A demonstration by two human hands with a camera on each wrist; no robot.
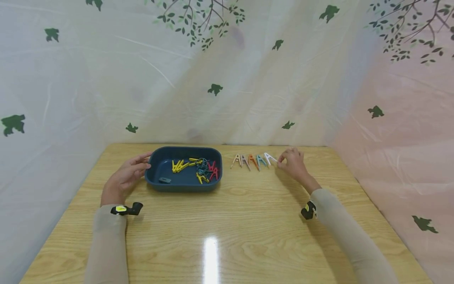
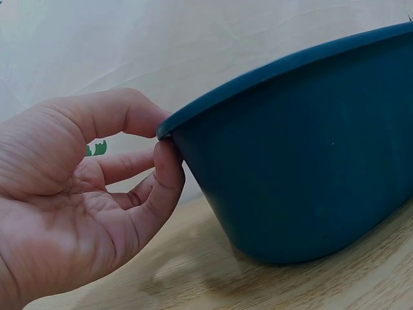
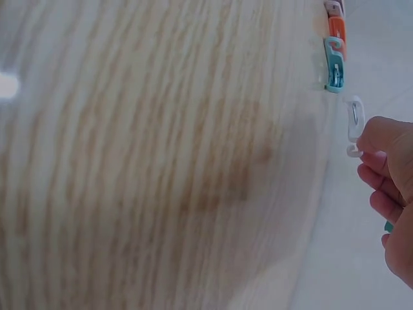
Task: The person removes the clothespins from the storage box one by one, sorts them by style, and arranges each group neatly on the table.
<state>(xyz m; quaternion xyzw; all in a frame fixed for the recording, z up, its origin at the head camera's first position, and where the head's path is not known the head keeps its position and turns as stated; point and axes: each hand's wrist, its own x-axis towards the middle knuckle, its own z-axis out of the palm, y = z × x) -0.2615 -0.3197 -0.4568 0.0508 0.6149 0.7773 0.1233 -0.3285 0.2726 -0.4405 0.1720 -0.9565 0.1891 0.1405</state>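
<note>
On the table's right side, my right hand [image 1: 293, 162] pinches one leg of a white clothespin [image 1: 269, 157] between thumb and fingertips. That clothespin [image 3: 355, 116] stands at the right end of a row, legs spread towards me. Left of it are a light blue clothespin [image 1: 260, 159], an orange one [image 1: 252, 159], a mauve one [image 1: 244, 161] and a beige one [image 1: 236, 159]. My left hand [image 1: 127, 173] holds the left rim of a dark blue plastic tub [image 1: 184, 188], its fingertips [image 2: 169, 152] curled at the lip. The tub [image 2: 303, 148] sits on the table.
Inside the tub lie several yellow clothespins [image 1: 180, 166], red clothespins [image 1: 214, 172], a dark teal tangled clump [image 1: 203, 167] and a grey-teal clip [image 1: 164, 180]. A pale leaf-patterned curtain [image 1: 213, 110] hangs behind the wooden table [image 1: 248, 221].
</note>
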